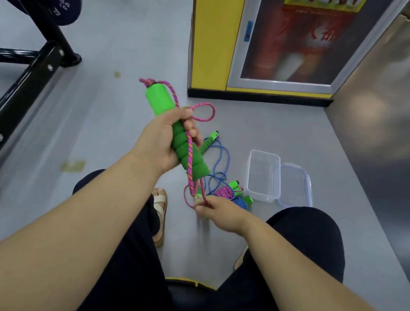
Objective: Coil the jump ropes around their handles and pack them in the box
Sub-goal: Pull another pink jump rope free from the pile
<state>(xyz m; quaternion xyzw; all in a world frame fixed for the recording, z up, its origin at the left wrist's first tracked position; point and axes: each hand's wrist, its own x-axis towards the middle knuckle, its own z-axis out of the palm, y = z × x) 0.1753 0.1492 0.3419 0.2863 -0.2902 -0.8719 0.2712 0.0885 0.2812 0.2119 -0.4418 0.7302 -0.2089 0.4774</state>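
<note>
Above the floor (134, 50), my left hand (160, 141) grips the green handles (159, 99), tilted; my right hand (218, 212), lower and apart, pinches the pink rope (189, 154) hanging from them. Right of both, the clear box (263, 175) stands open beside its lid (295, 185).

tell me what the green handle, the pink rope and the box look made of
Green handle: likely soft foam, matte, with ribbed bulges. Pink rope: braided cord, by its woven orange-flecked pattern. Box: clear glossy hard plastic; the floor shows through.
</note>
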